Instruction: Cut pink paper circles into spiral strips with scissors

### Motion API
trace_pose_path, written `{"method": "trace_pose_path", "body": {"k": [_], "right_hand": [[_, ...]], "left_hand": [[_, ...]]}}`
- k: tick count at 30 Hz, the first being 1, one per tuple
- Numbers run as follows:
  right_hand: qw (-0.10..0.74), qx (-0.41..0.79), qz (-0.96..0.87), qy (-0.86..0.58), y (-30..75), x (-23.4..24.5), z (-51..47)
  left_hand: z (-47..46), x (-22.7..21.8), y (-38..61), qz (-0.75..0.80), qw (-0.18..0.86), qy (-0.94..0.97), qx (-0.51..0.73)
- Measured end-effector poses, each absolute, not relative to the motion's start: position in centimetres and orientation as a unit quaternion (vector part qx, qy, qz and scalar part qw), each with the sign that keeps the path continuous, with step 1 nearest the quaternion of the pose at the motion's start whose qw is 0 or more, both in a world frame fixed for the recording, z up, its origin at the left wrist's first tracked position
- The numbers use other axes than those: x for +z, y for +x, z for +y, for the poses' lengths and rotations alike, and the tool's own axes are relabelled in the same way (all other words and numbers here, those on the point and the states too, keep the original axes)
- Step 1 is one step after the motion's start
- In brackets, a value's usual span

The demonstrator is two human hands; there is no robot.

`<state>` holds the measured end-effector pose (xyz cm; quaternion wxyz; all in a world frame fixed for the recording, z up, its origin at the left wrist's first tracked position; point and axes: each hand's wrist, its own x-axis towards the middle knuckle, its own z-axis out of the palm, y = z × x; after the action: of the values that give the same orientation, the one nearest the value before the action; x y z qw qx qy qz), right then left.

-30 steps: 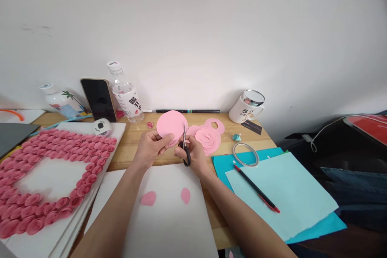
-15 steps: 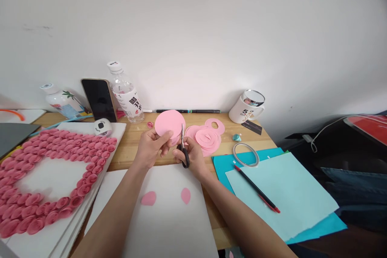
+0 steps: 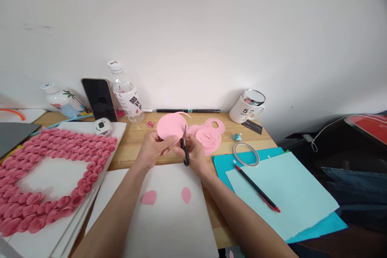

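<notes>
My left hand (image 3: 155, 147) pinches the lower edge of a round pink paper disc (image 3: 169, 126). A thin curled strip hangs off the disc's top right edge. In my right hand (image 3: 193, 154) is a pair of black-handled scissors (image 3: 185, 151), blades pointing up at the disc's right edge. How far apart the blades are, I cannot tell. Just right of the scissors lies a pile of pink paper spirals (image 3: 208, 139). Two small pink paper pieces, a left one (image 3: 149, 197) and a right one (image 3: 186, 195), rest on the white sheet (image 3: 169, 229) below my hands.
Rolled pink paper flowers cover a white board (image 3: 51, 173) at left. Behind stand a phone (image 3: 99, 98), a water bottle (image 3: 127, 96) and a mug (image 3: 246, 107). Blue paper (image 3: 281, 197), a black-red pen (image 3: 256, 187) and a tape ring (image 3: 245, 154) lie at right.
The scissors have cut along the disc's edge, and a thin strip now curls away at its top right. The disc has turned and dropped slightly.
</notes>
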<state>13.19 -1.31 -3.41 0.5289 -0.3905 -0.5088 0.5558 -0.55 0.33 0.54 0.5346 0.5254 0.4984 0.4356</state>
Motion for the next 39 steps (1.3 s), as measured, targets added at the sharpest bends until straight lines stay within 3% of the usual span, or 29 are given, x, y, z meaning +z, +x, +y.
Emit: {"method": "trace_pose_path", "body": {"k": [39], "right_hand": [[0.506, 0.585, -0.474, -0.421, 13.17, -3.59, -1.45]], "left_hand": [[0.51, 0.94, -0.61, 0.477, 0.573, 0.467, 0.475]]}}
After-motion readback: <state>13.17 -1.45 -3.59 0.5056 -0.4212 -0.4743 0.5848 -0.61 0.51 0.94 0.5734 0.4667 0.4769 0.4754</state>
